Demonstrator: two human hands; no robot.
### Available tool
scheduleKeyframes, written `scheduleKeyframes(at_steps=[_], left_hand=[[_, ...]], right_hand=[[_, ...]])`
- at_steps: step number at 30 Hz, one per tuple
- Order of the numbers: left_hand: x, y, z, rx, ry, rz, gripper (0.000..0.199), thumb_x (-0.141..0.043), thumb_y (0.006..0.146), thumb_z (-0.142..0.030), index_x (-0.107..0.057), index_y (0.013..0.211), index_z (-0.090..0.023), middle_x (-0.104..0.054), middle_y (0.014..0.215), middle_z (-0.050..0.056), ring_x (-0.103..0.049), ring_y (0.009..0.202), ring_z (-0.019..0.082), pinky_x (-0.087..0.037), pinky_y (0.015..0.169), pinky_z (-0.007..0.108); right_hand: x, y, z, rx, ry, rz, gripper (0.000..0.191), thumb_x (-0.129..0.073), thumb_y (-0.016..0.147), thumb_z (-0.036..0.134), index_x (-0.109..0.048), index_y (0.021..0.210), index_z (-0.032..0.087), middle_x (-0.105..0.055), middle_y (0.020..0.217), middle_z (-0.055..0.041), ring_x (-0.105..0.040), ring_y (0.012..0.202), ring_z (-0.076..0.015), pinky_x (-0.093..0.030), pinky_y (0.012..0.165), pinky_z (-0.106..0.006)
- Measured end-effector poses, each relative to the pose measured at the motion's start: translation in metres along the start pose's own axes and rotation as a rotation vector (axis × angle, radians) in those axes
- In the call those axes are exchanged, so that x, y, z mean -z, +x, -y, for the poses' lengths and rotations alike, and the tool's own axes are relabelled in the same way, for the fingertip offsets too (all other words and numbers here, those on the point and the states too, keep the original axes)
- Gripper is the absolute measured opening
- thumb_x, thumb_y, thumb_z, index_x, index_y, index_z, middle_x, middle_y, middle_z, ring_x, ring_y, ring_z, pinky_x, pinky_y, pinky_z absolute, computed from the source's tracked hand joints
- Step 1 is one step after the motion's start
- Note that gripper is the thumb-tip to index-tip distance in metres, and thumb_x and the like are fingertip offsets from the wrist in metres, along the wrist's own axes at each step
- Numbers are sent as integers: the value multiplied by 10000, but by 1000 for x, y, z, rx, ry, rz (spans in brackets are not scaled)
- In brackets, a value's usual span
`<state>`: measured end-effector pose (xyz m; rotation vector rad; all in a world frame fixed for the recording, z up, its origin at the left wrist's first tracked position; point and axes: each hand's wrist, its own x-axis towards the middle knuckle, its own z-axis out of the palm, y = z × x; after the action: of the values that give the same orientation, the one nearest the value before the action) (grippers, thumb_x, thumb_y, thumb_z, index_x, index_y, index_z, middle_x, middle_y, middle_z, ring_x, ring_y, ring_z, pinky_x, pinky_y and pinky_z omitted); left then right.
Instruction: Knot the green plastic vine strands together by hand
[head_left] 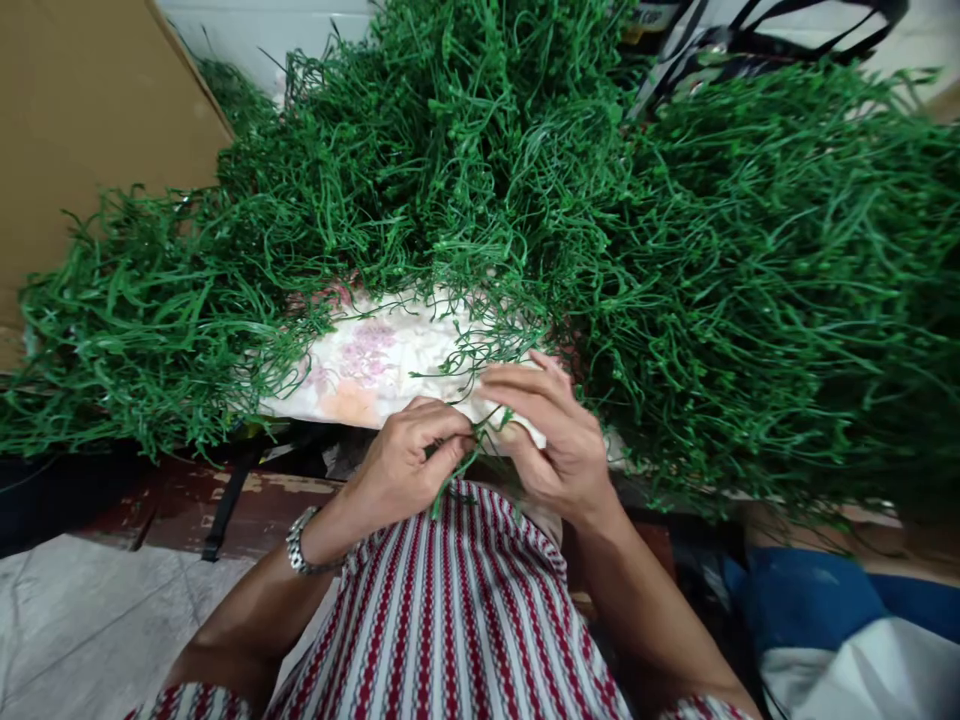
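Thin green plastic-looking stems (469,460) are pinched between the thumb and fingers of my left hand (416,450), which wears a metal watch. Close on its right is my right hand (555,435), its fingers curled around part of the same greenery and a whitish piece; the exact grip is partly hidden. Beneath and beyond both hands lies a white cloth (375,355) with pink and orange flower prints. A loose cluster of stems (491,340) rests on the cloth just beyond my right hand.
Large heaps of green stems (780,270) surround the cloth at left, back and right. A cardboard panel (97,130) stands at the far left. A dark bag (750,45) is behind. Someone's blue-clad leg (814,600) shows at the lower right.
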<state>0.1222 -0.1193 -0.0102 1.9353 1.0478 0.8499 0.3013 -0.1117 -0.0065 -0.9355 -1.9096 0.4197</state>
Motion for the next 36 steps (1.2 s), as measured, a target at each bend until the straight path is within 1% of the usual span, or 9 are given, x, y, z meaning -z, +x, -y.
scheduleKeyframes(at_steps=[4,6,10,15,19,22,28,33,36], left_hand=[[6,-4,4,189,-125,-12,111,-475,821,-174,-543,735,-157,-531,658,-9,-490,635,98,-382,620,210],[6,-5,7,262,-246,-23,99,-485,808,-185,-542,732,-155,-504,641,-17,-464,600,84,-374,586,192],[3,-4,10,405,-507,-68,117,-550,755,-239,-566,696,-140,-481,602,-25,-404,518,62,-336,510,178],[6,1,7,504,-631,-83,155,-635,691,-268,-638,652,-117,-574,608,11,-475,544,82,-365,523,191],[7,5,9,496,-643,-32,127,-642,674,-238,-670,639,-119,-615,601,24,-520,570,109,-404,549,210],[6,4,11,396,-614,63,167,-596,710,-202,-640,573,-116,-576,552,-1,-487,545,95,-402,558,209],[9,0,8,351,-352,186,224,-511,761,-164,-566,551,-110,-440,500,-46,-357,502,57,-304,498,177],[13,-2,9,271,-325,234,205,-483,791,-188,-650,697,-116,-533,604,-12,-423,567,83,-367,559,205],[15,-2,8,223,-219,250,246,-472,821,-234,-640,688,-114,-513,583,-6,-420,565,90,-353,541,210]], right_hand=[[16,-2,1,-11,-36,-360,239,-482,839,162,-646,1008,207,-656,955,-57,-608,955,-223,-417,939,-483],[20,-4,1,31,-36,-409,223,-504,813,130,-658,957,203,-645,858,-50,-615,845,-202,-479,828,-429],[21,-6,0,107,-33,-62,174,-560,751,99,-652,881,170,-632,776,-50,-582,724,-171,-485,678,-356],[9,-3,5,263,93,367,237,-510,777,74,-635,974,116,-689,856,-85,-603,786,-158,-481,697,-330],[-5,-5,6,344,170,339,405,-421,738,2,-571,1104,91,-642,1112,-139,-591,988,-165,-487,756,-329],[-9,-6,3,341,61,317,459,-403,732,9,-529,1165,97,-599,1186,-150,-584,969,-179,-481,728,-341],[1,0,3,329,-273,406,402,-483,806,107,-502,1206,134,-615,1149,-105,-525,853,-204,-425,693,-365],[-4,-3,-3,245,-134,450,395,-481,856,173,-442,1246,118,-630,844,-67,-501,718,-164,-422,668,-330],[-11,-9,-5,193,-48,377,375,-480,867,171,-414,1227,89,-624,923,-92,-524,752,-158,-437,701,-322]])
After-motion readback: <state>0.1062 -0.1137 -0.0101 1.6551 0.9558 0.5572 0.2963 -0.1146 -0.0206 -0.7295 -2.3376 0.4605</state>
